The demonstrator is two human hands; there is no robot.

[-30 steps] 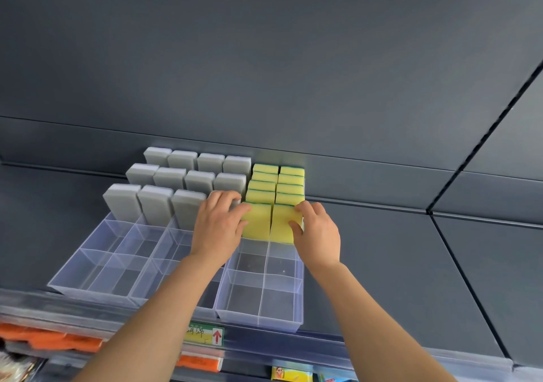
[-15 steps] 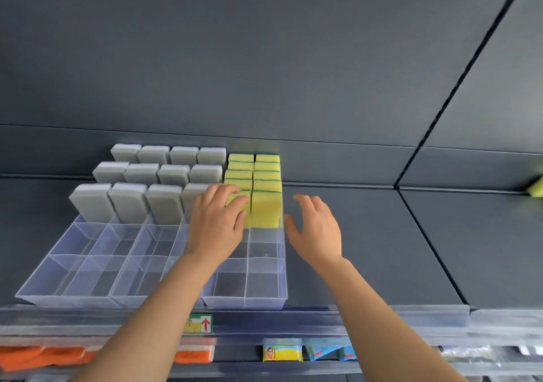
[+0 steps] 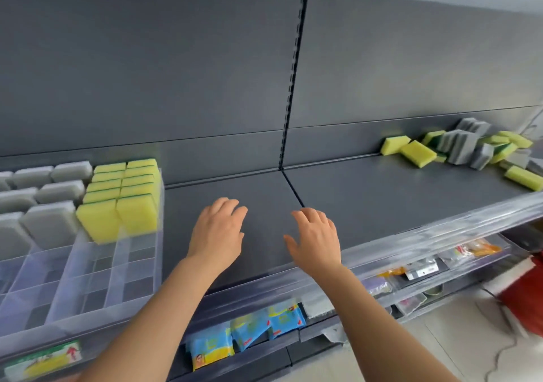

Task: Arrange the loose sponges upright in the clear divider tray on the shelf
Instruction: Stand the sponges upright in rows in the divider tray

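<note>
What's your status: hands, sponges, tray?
Left hand and right hand open, empty, above the shelf. Loose sponges piled far right. Divider tray left, front compartments unfilled. Path to pile unobstructed.

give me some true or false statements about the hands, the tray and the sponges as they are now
1. The left hand and the right hand hold nothing. True.
2. The loose sponges lie in a heap at the far right of the shelf. True.
3. Every compartment of the clear divider tray is filled. False: its front compartments are empty.
4. The yellow sponges in the tray lie flat. False: they stand upright.
5. The grey sponges stand to the right of the yellow ones. False: they stand to their left.
</note>
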